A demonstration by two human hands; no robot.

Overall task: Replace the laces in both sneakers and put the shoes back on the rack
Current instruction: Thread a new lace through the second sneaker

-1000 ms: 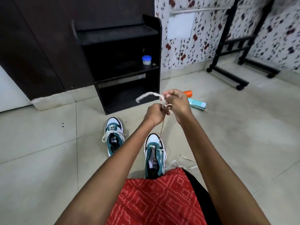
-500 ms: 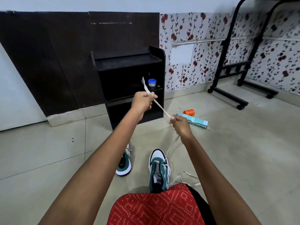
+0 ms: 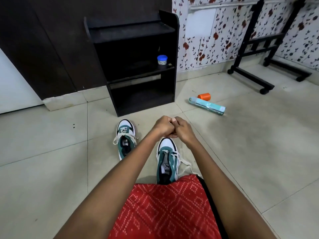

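Working curled fists above near sneaker [image 3: 166, 163], toe end
Head view: left hand [image 3: 163, 129] and right hand [image 3: 183, 131] curled, pressed knuckle to knuckle; cannot tell what is pinched inside. Beside that shoe, loose lace [image 3: 185, 165] trailing on floor; far sneaker [image 3: 125, 140] nearer rack [image 3: 131, 32]. Best threaded eyelet by eyelet, ends kept even.

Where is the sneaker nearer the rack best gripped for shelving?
Grip the heel collar from above and behind. The sneaker stands upright, toe toward the rack, and its open mouth faces up, offering a rim to pinch. Loose lace ends trail at its sides.
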